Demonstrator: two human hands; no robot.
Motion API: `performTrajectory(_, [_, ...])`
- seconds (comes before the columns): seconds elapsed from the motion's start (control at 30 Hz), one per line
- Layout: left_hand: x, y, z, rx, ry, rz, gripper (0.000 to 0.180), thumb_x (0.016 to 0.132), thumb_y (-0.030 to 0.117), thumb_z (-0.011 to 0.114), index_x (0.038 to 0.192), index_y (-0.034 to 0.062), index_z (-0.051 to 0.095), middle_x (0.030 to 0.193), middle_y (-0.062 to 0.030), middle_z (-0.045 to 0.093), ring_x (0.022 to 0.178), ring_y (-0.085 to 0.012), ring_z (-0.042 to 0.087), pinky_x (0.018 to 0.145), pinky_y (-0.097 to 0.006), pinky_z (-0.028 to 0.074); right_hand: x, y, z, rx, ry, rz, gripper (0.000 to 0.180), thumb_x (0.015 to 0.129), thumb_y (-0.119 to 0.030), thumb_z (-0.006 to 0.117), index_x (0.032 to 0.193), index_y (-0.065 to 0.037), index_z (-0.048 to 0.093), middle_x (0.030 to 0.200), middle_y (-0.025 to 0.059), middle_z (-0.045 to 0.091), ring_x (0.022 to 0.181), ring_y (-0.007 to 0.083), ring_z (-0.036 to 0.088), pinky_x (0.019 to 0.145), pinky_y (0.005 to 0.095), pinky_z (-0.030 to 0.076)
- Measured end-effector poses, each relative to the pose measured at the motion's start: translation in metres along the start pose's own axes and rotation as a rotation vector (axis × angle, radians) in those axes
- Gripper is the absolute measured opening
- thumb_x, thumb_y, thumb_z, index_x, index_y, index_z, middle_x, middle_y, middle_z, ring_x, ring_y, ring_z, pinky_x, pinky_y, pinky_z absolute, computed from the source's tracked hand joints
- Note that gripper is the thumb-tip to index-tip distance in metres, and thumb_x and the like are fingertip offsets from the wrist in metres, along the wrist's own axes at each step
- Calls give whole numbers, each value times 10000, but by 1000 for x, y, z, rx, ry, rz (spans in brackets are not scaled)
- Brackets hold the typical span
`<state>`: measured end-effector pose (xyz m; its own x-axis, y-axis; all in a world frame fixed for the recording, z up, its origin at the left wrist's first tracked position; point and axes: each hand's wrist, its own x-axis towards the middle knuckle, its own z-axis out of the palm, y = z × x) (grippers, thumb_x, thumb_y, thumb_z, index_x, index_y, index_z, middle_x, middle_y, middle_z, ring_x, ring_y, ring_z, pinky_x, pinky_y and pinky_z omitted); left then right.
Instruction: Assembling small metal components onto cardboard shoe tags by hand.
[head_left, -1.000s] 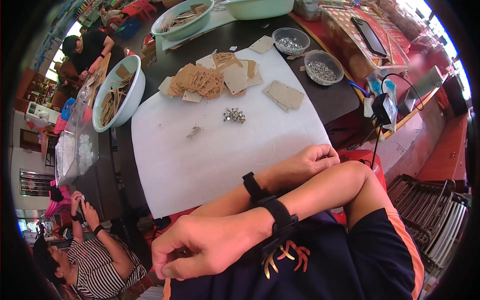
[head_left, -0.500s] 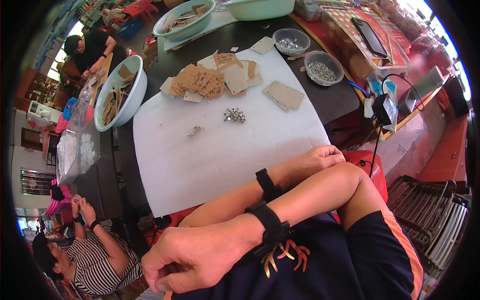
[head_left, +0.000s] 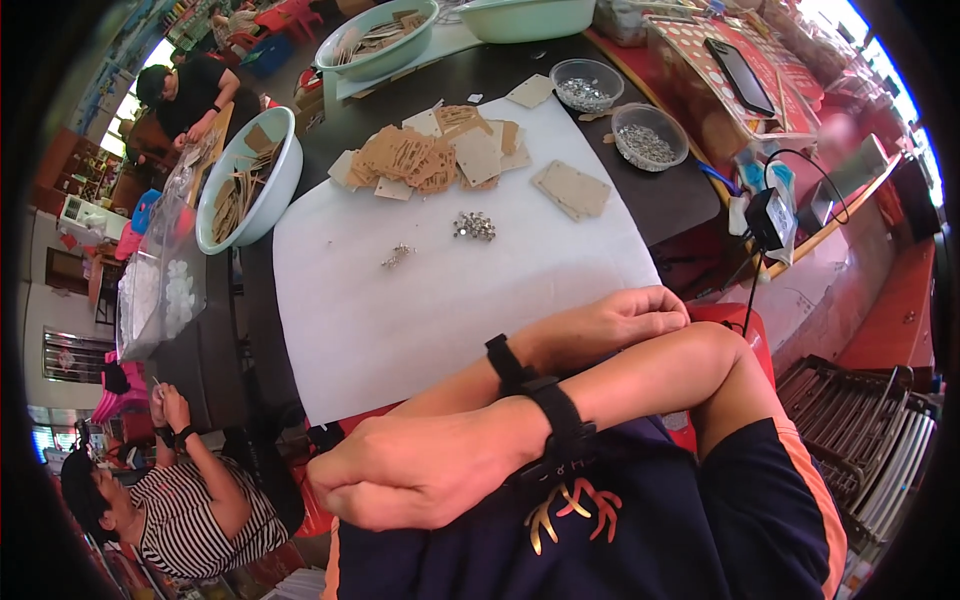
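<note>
The person's arms are lying crossed over the lap, so each hand is sitting on the opposite side of the body. The right hand (head_left: 420,470) is resting low over the dark shirt, curled into a loose fist with the knuckles facing the camera; its grip is closed, and whether anything is inside it cannot be told. A black wrist strap (head_left: 560,425) is wrapping that forearm just behind the hand. The left hand (head_left: 625,320) is lying at the near edge of the white sheet (head_left: 440,300), fingers folded inward and touching the sheet's border; its grip is also drawn narrow, with nothing visibly held.

The white sheet is covering the middle of the dark worktop (head_left: 660,190). On it, well apart from both hands, a small heap of silvery metal bits (head_left: 474,226) is lying near the centre, with a smaller scatter of metal bits (head_left: 397,256) just to its left. Farther back, a pile of thin tan wooden pieces (head_left: 430,158) is spreading across the sheet's far edge (one separate tan panel (head_left: 571,189) is lying off to the right). Two clear bowls of small parts (head_left: 648,135) are standing beyond it. A pale green basin (head_left: 262,180) holding wooden strips is sitting at the sheet's left corner. At the lower left, a person in a striped top (head_left: 190,510) is sitting below the worktop.
</note>
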<state>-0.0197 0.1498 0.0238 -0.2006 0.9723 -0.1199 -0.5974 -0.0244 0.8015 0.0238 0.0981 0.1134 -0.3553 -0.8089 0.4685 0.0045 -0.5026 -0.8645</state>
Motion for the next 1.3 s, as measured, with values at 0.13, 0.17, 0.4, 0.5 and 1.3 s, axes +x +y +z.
performTrajectory(0.13, [19, -12, 9, 27, 72, -84, 273, 1002, 297, 574, 1124, 53, 574, 989, 18, 586, 935, -51, 546, 837, -232, 470, 9, 2, 21, 25, 18, -171, 285, 978, -138, 431, 757, 40, 461, 646, 156, 459, 583, 315, 461, 576, 396, 401])
performTrajectory(0.17, [22, -19, 8, 29, 71, -83, 273, 1002, 297, 574, 1124, 53, 574, 989, 18, 586, 935, -51, 546, 837, -232, 470, 8, -1, 22, 4, -6, -155, 329, 1002, -174, 440, 750, 36, 463, 634, 147, 450, 571, 305, 450, 569, 391, 394])
performTrajectory(0.4, [2, -36, 14, -50, 91, -79, 273, 987, 321, 595, 1059, 59, 579, 960, 27, 591, 890, -47, 550, 781, -224, 477, -7, -4, 22, 5, 85, -76, 398, 1033, -254, 492, 735, 10, 477, 599, 76, 446, 528, 182, 437, 525, 353, 372])
performTrajectory(0.5, [-11, -25, 13, -71, 46, -83, 252, 986, 310, 600, 1036, 63, 579, 945, 32, 592, 861, -44, 551, 759, -217, 477, -21, -13, 18, 4, 71, 10, 410, 1032, -281, 494, 735, 1, 489, 612, 55, 498, 538, 145, 494, 511, 319, 393])
performTrajectory(1.3, [-37, -79, -41, -42, 179, -169, 201, 1008, 256, 536, 1042, 65, 589, 928, 18, 610, 814, -69, 567, 759, -243, 484, -17, -6, 9, -76, 146, -94, 396, 1026, -301, 501, 802, 9, 605, 700, 78, 632, 614, 170, 570, 591, 315, 458])
